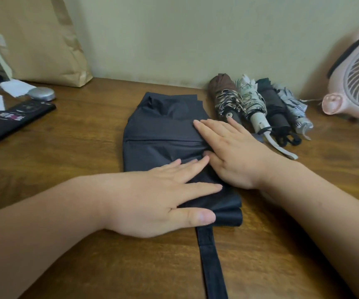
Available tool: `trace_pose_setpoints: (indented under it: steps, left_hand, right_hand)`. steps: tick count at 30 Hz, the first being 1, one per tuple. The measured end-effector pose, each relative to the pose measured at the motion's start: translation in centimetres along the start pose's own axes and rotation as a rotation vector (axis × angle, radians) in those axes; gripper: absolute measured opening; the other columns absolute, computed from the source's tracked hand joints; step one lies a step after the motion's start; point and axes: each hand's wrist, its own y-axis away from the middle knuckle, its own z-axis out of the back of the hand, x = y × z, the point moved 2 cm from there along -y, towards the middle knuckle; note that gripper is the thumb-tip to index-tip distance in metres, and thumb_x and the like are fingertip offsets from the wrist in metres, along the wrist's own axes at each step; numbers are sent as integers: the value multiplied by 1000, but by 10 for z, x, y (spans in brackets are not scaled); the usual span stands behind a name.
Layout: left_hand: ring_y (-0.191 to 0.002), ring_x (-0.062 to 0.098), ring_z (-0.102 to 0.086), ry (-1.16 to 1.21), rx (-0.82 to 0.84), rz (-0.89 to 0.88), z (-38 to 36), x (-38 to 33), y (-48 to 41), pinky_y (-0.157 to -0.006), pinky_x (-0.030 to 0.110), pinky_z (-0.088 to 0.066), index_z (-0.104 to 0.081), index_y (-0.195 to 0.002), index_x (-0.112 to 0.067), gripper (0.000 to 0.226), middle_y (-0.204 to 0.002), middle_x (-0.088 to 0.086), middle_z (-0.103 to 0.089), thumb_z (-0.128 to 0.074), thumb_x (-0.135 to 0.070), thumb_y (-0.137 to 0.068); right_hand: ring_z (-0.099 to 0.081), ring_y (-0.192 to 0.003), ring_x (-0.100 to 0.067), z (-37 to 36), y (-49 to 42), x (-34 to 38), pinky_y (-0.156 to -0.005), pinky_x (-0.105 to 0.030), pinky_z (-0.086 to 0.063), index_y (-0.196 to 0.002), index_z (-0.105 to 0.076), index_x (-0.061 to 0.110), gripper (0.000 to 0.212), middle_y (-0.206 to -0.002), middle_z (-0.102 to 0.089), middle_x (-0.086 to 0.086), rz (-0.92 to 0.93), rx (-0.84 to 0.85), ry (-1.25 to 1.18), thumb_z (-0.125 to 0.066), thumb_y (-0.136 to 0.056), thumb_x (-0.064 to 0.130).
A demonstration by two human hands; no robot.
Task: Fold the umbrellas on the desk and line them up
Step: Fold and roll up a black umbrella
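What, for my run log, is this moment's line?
left hand: pressing dark umbrella | right hand: pressing it | folded umbrellas: four in row

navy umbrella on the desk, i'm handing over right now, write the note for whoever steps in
Left hand open, flat on the near end of the navy umbrella. Right hand open, pressing its right edge.
It lies flattened on the desk, strap loose toward the person.
Done: four folded umbrellas lined up at the back right.
Left: roll the navy one, fasten the strap, add it to the row.
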Motion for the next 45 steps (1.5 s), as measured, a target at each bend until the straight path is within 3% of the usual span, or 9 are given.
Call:
trace_pose_setpoints:
  steps: [8, 16, 23, 27, 30, 33, 37, 41, 45]
  left_hand:
    - [-147, 22, 41, -246, 5, -38, -20, -28, 2, -122, 53, 22, 23, -146, -65, 66, -165, -8, 34, -8, -82, -90]
    - [-133, -19, 41, -163, -184, -8, -33, -42, 46, -113, 14, 28, 28, -151, -46, 82, -151, -37, 36, -16, -81, -91]
    - [-141, 25, 49, -84, -109, 230, -43, -51, 52, -117, 59, 26, 26, -134, -78, 83, -155, -23, 45, -24, -101, -71]
    - [-149, 49, -23, -191, -108, 204, -55, -54, 56, -108, 77, -28, -7, -160, -52, 90, -170, -3, -19, -10, -96, -81]
    - [-151, 20, -32, -109, -231, 84, -46, -52, 60, -119, 68, -17, 5, -159, -52, 85, -160, -25, -35, -11, -90, -85]
    - [-129, -31, -26, 65, -453, 189, 2, -35, 66, -122, 15, -10, -18, -144, -71, 59, -128, -54, -43, -20, -85, -87]
    - [-100, 8, -61, 157, -1004, 572, 60, 53, 58, -83, 29, -45, -67, -103, -30, 20, -101, -17, -64, -72, -44, -89]
    - [-86, 4, -63, 521, -866, 646, 71, 102, 27, -67, 24, -43, -72, -102, -22, 31, -95, -8, -68, -86, -39, -80]
    - [-90, 8, -69, 649, -906, 530, 53, 107, 6, -85, 30, -55, -68, -113, -26, 44, -102, -6, -71, -90, -34, -76]
  right_hand:
    - [-16, -154, -20, -3, 2, -1, -128, -43, -5, -164, -6, 18, 71, -167, -20, -4, 1, -33, 17, -36, -105, 44]
    - [-19, -154, -21, -4, 5, 3, -127, -45, -6, -163, -8, 18, 81, -166, -23, -6, 3, -35, 10, -20, -96, 61]
    - [-14, -155, -20, -3, 5, 3, -128, -44, -4, -164, -4, 19, 86, -168, -18, -6, -2, -14, 13, -17, -93, 67]
    - [-9, -156, -19, -1, 8, 6, -128, -45, -3, -163, 0, 20, 111, -169, -13, -5, -10, 4, 10, -5, -75, 87]
    - [-5, -157, -19, 0, 11, 8, -128, -46, -3, -163, 2, 20, 123, -170, -10, -4, -2, 12, 11, -5, -68, 96]
    - [-1, -157, -17, 0, 11, 7, -128, -45, -2, -163, 6, 21, 124, -171, -5, -3, -2, 20, 4, -6, -66, 98]
    - [10, -157, -13, 1, 12, 6, -128, -43, 2, -161, 14, 24, 123, -171, 6, 0, -3, 39, -9, -6, -67, 100]
    - [18, -155, -9, 4, 11, 7, -128, -39, 6, -160, 21, 25, 120, -170, 16, 4, 0, 42, -2, 0, -67, 99]
    - [16, -144, 19, 6, 13, 0, -121, -15, 8, -163, 4, 26, 99, -166, -3, 18, -34, -53, -226, -3, -84, 85]
